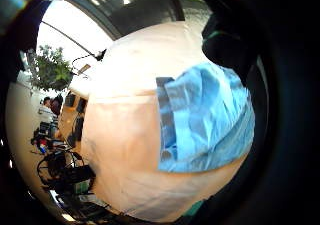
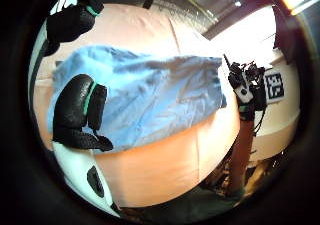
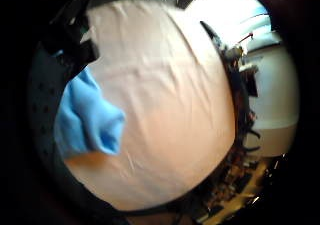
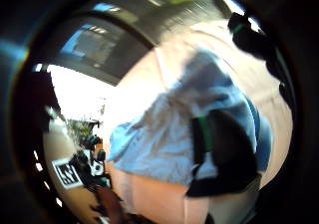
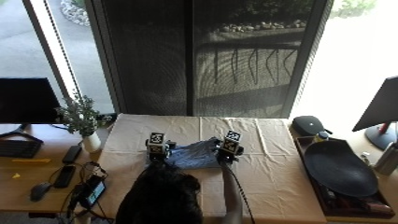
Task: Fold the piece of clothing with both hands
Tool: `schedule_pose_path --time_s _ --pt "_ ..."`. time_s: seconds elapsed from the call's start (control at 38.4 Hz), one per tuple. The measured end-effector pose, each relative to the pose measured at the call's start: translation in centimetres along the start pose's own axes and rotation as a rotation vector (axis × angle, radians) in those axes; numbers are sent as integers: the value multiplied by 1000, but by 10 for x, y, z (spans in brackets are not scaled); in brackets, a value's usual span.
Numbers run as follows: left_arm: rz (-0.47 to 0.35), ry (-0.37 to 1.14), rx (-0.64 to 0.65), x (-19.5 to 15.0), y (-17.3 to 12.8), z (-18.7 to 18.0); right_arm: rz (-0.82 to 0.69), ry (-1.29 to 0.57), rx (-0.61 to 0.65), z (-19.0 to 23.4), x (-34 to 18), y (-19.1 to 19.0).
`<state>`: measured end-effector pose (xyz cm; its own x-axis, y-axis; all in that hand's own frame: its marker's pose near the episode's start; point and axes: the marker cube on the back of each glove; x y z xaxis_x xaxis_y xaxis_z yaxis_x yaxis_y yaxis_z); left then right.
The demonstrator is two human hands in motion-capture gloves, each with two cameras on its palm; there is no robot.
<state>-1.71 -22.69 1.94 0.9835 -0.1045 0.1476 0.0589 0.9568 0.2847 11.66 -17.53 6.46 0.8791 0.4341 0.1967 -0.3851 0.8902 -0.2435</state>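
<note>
A light blue garment (image 5: 189, 157) lies crumpled on the cream-covered table (image 5: 267, 177), just in front of me. My left hand (image 5: 159, 151) is at its left end and my right hand (image 5: 225, 153) at its right end. In the left thumb side view, my black fingers (image 2: 77, 112) curl over the garment (image 2: 155, 97) near one end, with the other hand (image 2: 72, 20) beyond it. The right thumb side view shows a finger (image 4: 227, 149) pinching the raised cloth (image 4: 164, 134). A bunched corner of the garment (image 3: 90, 120) hangs close to the right palm.
A small plant in a vase (image 5: 81, 119) stands at the table's left edge. A long dark tray (image 5: 339, 168) and a black rounded object (image 5: 309, 125) sit to the right. A side desk at left carries a monitor (image 5: 24, 100) and small devices.
</note>
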Motion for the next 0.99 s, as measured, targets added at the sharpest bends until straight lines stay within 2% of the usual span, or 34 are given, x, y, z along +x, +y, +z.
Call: schedule_pose_path --time_s 0.05,0.1,0.18,0.23,0.31,0.36,0.44,0.49,0.55,0.6,0.65,0.7,0.76,0.81,0.86,0.94,0.99 --pt "2 -84 -137 -1 16 15 95 47 44 9 18 -10" --pt "-19 -149 -246 -4 28 33 86 -25 172 15 17 -26" --pt "-52 -108 -298 -3 34 56 63 -148 334 20 12 -41" --pt "-69 -85 -313 -9 35 69 57 -208 371 21 8 -43" --pt "-90 -63 -407 -21 40 91 73 -219 364 25 4 -38" --pt "-79 23 -473 -17 44 98 122 -149 307 29 8 -29" --pt "6 242 -343 7 26 103 252 65 182 38 24 -15" --pt "10 223 -301 6 24 101 294 141 173 40 27 -13" --pt "-11 149 -337 -3 30 96 288 128 212 39 24 -16" --pt "8 222 -428 3 39 91 270 79 242 36 18 -16" --pt "52 390 -530 18 47 86 253 -2 322 27 11 -22" --pt "89 535 -579 26 50 79 236 -115 432 14 3 -31" --pt "98 625 -595 26 52 69 178 -293 426 4 -13 -26" --pt "55 669 -598 20 56 56 92 -506 320 -7 -34 -7" --pt "-10 680 -628 14 60 46 34 -633 240 -14 -47 7" --pt "-86 649 -702 0 67 26 -59 -750 218 -27 -68 16" --pt "-127 569 -727 -17 71 9 -107 -772 238 -38 -85 24"
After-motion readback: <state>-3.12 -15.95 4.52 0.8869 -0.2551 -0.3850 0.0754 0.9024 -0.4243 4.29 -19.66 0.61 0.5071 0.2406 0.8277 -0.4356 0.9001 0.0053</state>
